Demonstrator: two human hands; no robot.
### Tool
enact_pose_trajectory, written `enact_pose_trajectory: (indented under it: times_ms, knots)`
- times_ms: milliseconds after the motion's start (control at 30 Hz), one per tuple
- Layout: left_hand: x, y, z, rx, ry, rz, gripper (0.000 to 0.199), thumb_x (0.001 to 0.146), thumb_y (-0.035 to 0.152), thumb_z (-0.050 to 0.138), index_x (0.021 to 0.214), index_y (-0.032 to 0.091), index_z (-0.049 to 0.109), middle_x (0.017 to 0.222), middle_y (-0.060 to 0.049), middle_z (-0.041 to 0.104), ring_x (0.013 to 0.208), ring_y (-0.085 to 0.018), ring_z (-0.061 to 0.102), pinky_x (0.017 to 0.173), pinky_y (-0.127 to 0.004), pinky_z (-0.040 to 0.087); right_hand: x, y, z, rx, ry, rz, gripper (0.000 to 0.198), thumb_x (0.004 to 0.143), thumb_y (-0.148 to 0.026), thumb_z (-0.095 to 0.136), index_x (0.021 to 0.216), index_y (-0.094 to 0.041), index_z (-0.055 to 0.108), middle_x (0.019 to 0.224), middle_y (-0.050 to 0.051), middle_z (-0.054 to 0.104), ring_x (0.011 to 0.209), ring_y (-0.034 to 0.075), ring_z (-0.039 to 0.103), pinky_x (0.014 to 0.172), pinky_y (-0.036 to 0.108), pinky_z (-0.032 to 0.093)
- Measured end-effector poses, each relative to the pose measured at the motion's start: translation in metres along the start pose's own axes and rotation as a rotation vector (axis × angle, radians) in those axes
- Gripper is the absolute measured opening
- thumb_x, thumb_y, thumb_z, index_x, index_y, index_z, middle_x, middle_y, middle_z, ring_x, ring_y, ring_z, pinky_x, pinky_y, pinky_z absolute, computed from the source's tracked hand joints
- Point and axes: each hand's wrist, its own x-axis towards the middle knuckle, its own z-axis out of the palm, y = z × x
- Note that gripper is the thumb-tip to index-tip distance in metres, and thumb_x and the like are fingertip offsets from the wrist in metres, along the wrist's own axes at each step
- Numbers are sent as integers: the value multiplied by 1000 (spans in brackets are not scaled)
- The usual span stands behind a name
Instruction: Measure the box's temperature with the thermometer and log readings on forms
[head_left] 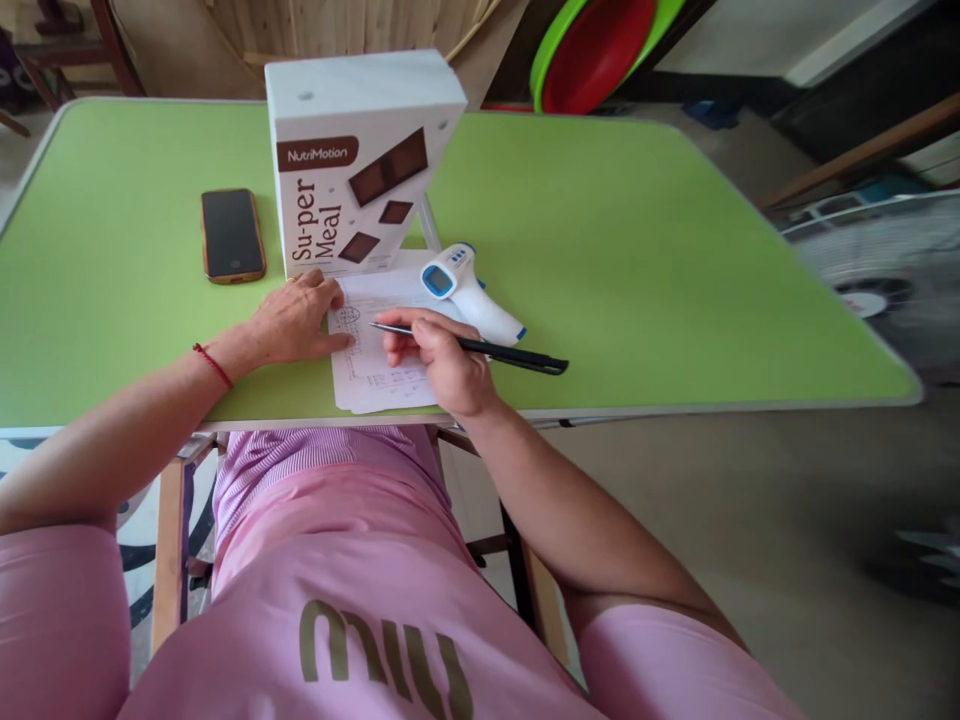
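Note:
My right hand (pixel 446 362) is closed round a black pen (pixel 517 356), its silver tip pointing left just over the paper. Whether the tip touches the sheet I cannot tell. White sheets of paper (pixel 390 375) with small writing and a round sketch lie at the table's near edge. At their left margin rests my left hand (pixel 296 318), thumb and fingers apart, a red string round the wrist. A white and blue infrared thermometer (pixel 472 290) lies on the upper right part of the paper, partly behind my right hand. Beyond the sheets stands a white NutriMotion box (pixel 360 160).
A smartphone (pixel 232 235) in a brown case lies left of the box on the green table (pixel 637 250). Behind the table are green and red basins (pixel 592 55). A fan (pixel 870 290) stands off to the right, and a wooden chair (pixel 75 50) is at the back left.

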Motion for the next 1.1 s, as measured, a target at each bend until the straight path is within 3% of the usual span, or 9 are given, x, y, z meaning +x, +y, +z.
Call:
enact_pose_trajectory:
  times_ms: [133, 300, 567, 1100]
  knots:
    - [1, -1, 3, -12, 24, 6, 50, 77, 45, 73, 115, 14, 64, 118, -16, 61, 111, -34, 62, 94, -44, 53, -3, -7, 7, -82, 34, 83, 20, 79, -40, 58, 81, -21, 66, 64, -2, 64, 55, 13, 55, 54, 28, 48]
    - [1, -1, 3, -2, 17, 8, 51, 75, 42, 74, 117, 14, 63, 120, -16, 60, 116, -36, 61, 97, -46, 52, -3, -10, 15, -240, 81, 61, 11, 65, -32, 63, 71, -24, 57, 52, -6, 57, 46, 11, 46, 45, 25, 38]
    - [1, 0, 2, -10, 10, 17, 53, 74, 41, 75, 117, 13, 62, 121, -17, 59, 116, -37, 60, 98, -46, 52, -1, -7, 14, -402, 82, -1, 10, 72, -31, 65, 65, -24, 62, 55, -4, 63, 53, 13, 53, 53, 26, 44]
    - [1, -1, 3, -25, 32, 22, 50, 74, 43, 75, 114, 15, 63, 120, -16, 60, 115, -36, 60, 95, -45, 52, -1, -6, 14, -448, 43, -22, 12, 75, -33, 63, 68, -24, 62, 60, -2, 66, 56, 14, 55, 56, 27, 45]
